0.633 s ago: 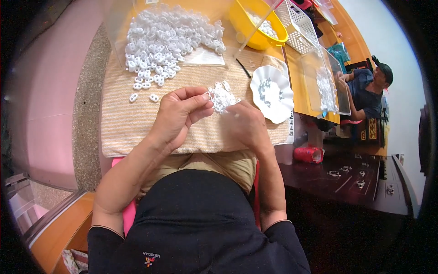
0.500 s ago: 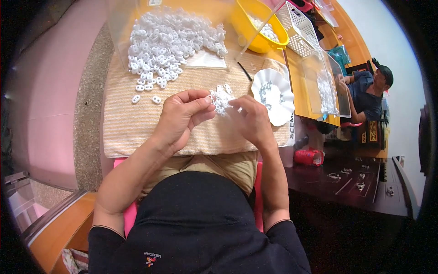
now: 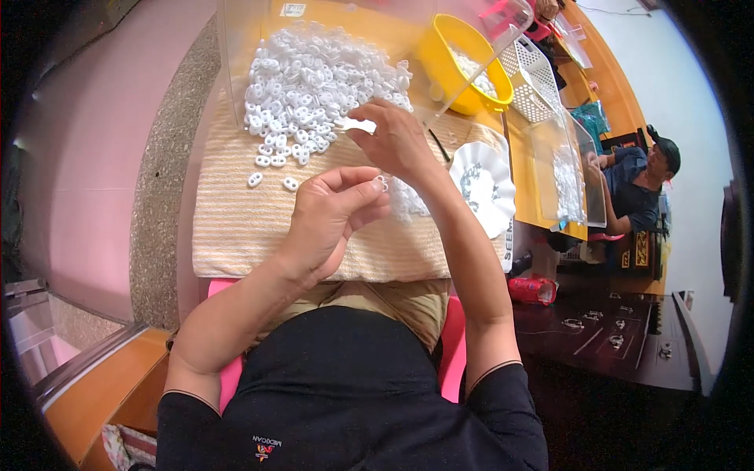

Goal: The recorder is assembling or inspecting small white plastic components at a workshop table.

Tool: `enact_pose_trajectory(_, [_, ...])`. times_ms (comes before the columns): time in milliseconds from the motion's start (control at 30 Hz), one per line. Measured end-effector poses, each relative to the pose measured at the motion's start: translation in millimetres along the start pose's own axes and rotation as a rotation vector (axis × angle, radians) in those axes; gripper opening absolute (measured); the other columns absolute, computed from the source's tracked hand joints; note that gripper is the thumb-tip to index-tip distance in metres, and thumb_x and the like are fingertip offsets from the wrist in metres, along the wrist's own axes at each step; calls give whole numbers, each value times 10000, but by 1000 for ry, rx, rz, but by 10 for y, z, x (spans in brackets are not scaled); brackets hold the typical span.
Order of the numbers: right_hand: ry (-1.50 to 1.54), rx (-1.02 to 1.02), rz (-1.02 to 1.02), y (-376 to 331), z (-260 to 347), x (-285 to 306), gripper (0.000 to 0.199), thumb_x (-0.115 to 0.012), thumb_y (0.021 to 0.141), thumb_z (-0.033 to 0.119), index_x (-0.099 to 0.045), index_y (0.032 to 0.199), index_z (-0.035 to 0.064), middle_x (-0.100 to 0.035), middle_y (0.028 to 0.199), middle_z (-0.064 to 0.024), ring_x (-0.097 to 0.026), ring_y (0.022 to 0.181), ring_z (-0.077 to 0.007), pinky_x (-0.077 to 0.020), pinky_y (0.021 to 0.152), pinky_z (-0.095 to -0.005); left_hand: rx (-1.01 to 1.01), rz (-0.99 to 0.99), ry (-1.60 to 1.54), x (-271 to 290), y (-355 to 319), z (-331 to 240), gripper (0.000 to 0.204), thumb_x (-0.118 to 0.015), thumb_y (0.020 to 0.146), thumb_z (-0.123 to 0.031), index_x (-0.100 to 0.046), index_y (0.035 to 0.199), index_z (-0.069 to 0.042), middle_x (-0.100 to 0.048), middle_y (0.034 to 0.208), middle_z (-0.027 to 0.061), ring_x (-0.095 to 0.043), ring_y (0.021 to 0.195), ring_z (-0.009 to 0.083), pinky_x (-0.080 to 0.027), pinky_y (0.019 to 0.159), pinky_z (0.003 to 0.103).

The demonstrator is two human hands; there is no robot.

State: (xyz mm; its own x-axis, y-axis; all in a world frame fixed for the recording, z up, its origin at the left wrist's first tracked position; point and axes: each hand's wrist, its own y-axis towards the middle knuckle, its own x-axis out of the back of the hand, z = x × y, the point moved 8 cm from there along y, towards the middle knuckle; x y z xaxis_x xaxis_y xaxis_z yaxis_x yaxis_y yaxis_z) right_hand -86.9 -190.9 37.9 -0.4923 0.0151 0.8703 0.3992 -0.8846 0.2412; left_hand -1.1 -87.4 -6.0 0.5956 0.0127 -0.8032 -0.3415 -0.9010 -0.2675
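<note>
My left hand (image 3: 334, 212) is pinched on a small white ring-shaped piece (image 3: 381, 182) over the towel (image 3: 259, 228). Its thumb and forefinger meet on the piece. Higher up, my right hand (image 3: 397, 141) reaches over the near edge of a big heap of white two-holed plastic pieces (image 3: 314, 74). Its thumb and fingers are apart, and I see nothing between them. Partly hidden behind my right forearm lies a small cluster of white pieces (image 3: 408, 202). Two loose two-holed pieces lie on the towel at the left, one of them here (image 3: 255, 180).
Right of my forearm is a white fluted dish (image 3: 503, 184) with small dark bits, and a black stick (image 3: 439, 146). A yellow basin (image 3: 440, 59) and a white perforated basket (image 3: 534, 78) stand behind. Clear panels surround the heap. A person (image 3: 640, 180) sits at the right.
My right hand has moved up and left from the small cluster to the edge of the big heap. The left hand keeps its pinch. The whole view has shifted slightly.
</note>
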Motion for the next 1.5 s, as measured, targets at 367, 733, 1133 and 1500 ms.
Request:
enact_pose_trajectory(367, [-56,8,3,149,-123,-272,147,-674,789,157,-706,884,49,-674,887,-135,-628,902,-333,-489,797,-406,4,10,11,-12,2,-16,158,-634,881,-43,-632,1030,12,-681,913,86,-671,787,142,-587,730,265])
enact_pose_trajectory(733, [350,-210,-2,-191,-373,-41,216,-648,808,184,-691,868,-19,-667,708,-159,-624,617,-181,-497,608,-315,-1,-1,18,28,29,33,148,-638,877,-42,-638,1017,7,-682,909,90,-668,781,145,-585,731,268])
enact_pose_trajectory(1133, [496,-238,135,-181,-498,-116,202,-668,846,130,-672,934,-52,-612,709,-2,-536,579,-56,-437,511,-220,19,-8,22,56,33,74,149,-642,876,-43,-635,1016,5,-679,910,87,-665,780,142,-582,728,264])
enact_pose_trajectory(1500, [310,-175,300,-121,-302,-11,248,-664,837,148,-679,989,-48,-646,751,-39,-554,667,-94,-464,604,-269,6,-17,29,38,22,27,144,-641,879,-50,-639,1011,7,-681,897,85,-666,772,141,-583,723,263])
